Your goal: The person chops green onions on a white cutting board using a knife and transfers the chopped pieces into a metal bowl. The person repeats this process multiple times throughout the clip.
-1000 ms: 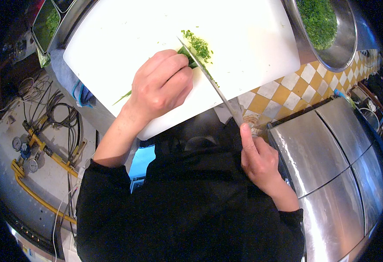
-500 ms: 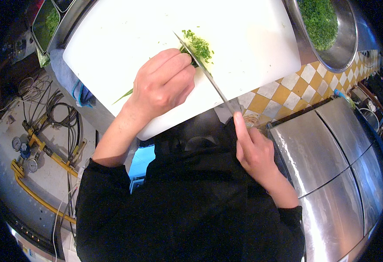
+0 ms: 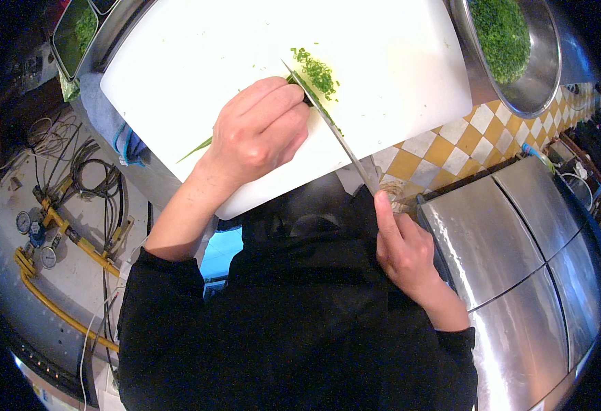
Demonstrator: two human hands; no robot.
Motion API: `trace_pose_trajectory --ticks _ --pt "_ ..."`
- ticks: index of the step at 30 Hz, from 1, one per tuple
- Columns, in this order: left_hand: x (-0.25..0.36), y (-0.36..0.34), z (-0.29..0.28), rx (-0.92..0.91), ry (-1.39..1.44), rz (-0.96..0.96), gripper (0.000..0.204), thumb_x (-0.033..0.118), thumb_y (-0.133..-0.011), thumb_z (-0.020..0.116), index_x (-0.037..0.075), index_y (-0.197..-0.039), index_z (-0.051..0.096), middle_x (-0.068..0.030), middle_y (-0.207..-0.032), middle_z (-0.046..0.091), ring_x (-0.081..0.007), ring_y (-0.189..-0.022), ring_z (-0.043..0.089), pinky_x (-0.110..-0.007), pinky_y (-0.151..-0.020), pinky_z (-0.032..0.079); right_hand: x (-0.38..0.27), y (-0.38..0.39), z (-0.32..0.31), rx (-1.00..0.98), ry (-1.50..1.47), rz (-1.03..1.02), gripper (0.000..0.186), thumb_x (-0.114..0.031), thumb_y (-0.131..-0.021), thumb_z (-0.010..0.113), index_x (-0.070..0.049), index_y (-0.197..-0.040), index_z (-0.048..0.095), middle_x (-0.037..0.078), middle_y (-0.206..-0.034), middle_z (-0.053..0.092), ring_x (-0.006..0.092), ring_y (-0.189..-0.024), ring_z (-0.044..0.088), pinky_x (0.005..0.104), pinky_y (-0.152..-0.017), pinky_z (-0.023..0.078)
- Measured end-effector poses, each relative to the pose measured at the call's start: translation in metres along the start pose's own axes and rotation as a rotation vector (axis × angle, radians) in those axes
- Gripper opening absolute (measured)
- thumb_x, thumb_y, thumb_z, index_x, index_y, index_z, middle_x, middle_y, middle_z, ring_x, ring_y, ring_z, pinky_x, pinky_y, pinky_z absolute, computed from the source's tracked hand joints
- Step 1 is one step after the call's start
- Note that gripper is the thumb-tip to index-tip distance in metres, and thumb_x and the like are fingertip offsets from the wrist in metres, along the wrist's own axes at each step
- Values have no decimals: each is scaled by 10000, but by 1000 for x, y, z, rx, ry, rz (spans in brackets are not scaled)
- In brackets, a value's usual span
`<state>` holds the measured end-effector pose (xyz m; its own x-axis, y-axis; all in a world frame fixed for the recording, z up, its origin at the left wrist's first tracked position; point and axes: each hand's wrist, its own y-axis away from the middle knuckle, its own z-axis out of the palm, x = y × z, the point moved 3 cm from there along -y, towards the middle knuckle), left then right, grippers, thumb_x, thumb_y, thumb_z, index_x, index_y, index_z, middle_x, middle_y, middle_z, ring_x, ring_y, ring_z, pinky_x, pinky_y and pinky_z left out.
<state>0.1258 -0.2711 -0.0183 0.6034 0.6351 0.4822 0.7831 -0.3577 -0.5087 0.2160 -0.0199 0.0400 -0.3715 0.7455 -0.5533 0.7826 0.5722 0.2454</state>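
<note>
My left hand (image 3: 263, 127) is closed, knuckles up, over a bundle of thin green chives on a white cutting board (image 3: 396, 75). Loose green ends of the chives (image 3: 196, 149) stick out behind it to the left, while most of the bundle is hidden under the fingers. In my right hand (image 3: 405, 248) is the handle of a long kitchen knife (image 3: 338, 135), forefinger stretched toward the blade. The blade slants up and left, its edge close against the left fingers. Just right of the blade lies a small pile of chopped chives (image 3: 316, 74).
A metal bowl (image 3: 544, 68) of chopped greens stands right of the board. At the upper left are a container of greens (image 3: 81, 38) and a blue cloth (image 3: 102, 109). Yellow pipes with gauges (image 3: 74, 236) lie at left, steel cabinet doors (image 3: 506, 240) at right.
My right hand has drawn the knife slightly back, down and to the right. My left hand stays closed on the chives, almost in the same place.
</note>
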Motion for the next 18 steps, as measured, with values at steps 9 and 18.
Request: trace_pose_trajectory --ticks 9,18 --pt "1 0 -1 -12 0 -18 220 -39 -594 738 5 -781 632 -111 -882 644 -277 -809 661 -342 -679 561 4 -32 14 130 -38 -59 670 -3 -787 635 -72 -1442 510 65 -726 503 233 -540 554 368 -461 486" --pt "1 -1 0 2 -14 3 203 -21 -600 732 8 -766 619 -102 -893 638 -263 -820 659 -331 -665 559 0 -7 6 34 6 6 692 -1 -780 634 -83 -1454 503 77 -751 519 233 -556 575 364 -483 507"
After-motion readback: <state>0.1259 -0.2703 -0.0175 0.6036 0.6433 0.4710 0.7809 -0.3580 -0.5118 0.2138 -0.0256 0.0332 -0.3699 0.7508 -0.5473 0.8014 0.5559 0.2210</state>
